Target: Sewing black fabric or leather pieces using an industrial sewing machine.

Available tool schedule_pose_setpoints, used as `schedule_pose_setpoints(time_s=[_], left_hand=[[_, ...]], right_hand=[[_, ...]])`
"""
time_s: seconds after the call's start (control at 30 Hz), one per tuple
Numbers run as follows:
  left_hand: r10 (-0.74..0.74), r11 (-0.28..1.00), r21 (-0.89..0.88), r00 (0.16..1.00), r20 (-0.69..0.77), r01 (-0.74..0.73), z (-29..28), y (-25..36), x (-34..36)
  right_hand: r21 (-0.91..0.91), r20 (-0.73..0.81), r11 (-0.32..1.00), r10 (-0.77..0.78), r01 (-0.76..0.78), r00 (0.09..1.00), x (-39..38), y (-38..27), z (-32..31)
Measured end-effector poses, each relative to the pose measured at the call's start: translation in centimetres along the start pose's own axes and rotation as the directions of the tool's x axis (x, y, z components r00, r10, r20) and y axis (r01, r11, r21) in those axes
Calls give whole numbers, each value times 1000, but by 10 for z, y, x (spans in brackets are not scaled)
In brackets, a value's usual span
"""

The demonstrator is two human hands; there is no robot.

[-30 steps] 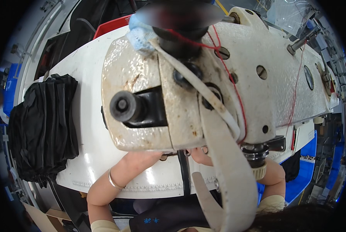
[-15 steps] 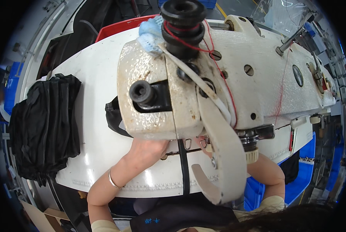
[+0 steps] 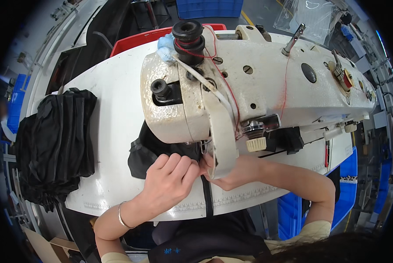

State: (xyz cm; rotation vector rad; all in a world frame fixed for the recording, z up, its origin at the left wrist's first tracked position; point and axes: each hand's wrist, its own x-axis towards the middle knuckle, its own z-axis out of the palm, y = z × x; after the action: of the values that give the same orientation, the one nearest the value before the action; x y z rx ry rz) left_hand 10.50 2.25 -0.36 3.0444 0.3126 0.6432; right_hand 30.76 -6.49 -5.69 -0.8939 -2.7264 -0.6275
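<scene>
In front of the sewing machine [image 3: 174,118], both hands meet close to the needle area. My left hand [image 3: 168,179] is closed with its knuckles up, on the near edge of a black fabric piece [image 3: 139,158]; its fingertips are hidden. My right hand [image 3: 231,175] pinches at the top of a narrow black strap [image 3: 208,199], partly covered by the machine's curved off-white lever guard [image 3: 222,140]. The strap runs from between the hands down over the table's front edge. Part of the fabric lies under the machine head.
A pile of black fabric pieces [image 3: 56,144] lies at the left of the white table [image 3: 113,131]. Red thread [image 3: 286,83] runs over the machine. More black material [image 3: 288,140] lies beneath its arm. Blue bins [image 3: 290,215] stand at the right, and a red bin [image 3: 139,40] stands behind.
Both hands have come out from under the machine head toward me and now meet. The black fabric shows further forward. The head view has shifted, so the machine appears smaller and further off.
</scene>
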Motion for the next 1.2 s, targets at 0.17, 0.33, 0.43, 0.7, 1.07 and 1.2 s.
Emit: schedule_pose_setpoints(time_s=[0.17, 0.33, 0.43, 0.7, 1.07, 1.2], left_hand=[[-180, 973, -142, 984, 10, 179, 2, 1, 0], [-80, 996, -34, 991, 110, 85, 7, 9, -5], [-204, 930, -278, 967, 153, 240, 9, 1, -9], [-136, 988, -71, 990, 42, 139, 3, 3, -7], [30, 941, -338, 1000, 9, -26, 52, -9, -47], [88, 995, -57, 984, 154, -80, 58, 0, -50]], right_hand=[[291, -246, 891, 421, -347, 873, 2, -10, 8], [148, -145, 945, 311, -290, 939, -2, -17, 8], [142, -121, 953, 286, -269, 950, -4, -20, 6], [118, -59, 957, 274, -266, 960, -3, -22, 1], [128, -85, 959, 264, -252, 961, -3, -29, -10], [108, -91, 961, 264, -254, 960, -2, -32, -9]])
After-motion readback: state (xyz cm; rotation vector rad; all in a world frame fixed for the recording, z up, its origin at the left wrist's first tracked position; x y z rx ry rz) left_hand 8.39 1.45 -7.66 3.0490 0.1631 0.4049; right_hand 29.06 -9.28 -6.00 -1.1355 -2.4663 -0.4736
